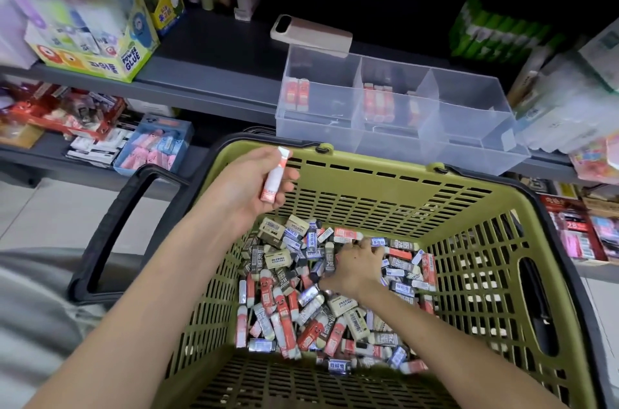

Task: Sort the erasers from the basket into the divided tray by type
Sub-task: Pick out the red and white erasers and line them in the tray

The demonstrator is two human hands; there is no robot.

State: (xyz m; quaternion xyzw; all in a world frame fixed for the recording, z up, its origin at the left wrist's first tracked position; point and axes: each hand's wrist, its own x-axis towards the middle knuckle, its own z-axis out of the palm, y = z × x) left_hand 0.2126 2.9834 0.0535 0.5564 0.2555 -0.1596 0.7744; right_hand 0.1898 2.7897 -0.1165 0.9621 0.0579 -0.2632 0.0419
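L hand (254, 181) fingers curled round a long red eraser (273, 177); R hand (356, 264) fingers buried in basket (385, 181) pile (grip unclear). Match type first, then drop it in tray (469, 114) beyond fingertips, w/ same reds

**Left hand raised and gripping, right hand down and reaching**

Holds the left hand (254, 179) up with the palm turned inward, fingers curled round a red-and-white stick eraser (275, 174), bare forearm stretched forward. Reaches the right hand (356, 266) lower and further right, back of the hand upward, bare forearm angled in from the lower right. Buries the fingers among loose erasers (284, 308); cannot tell whether anything is gripped there.
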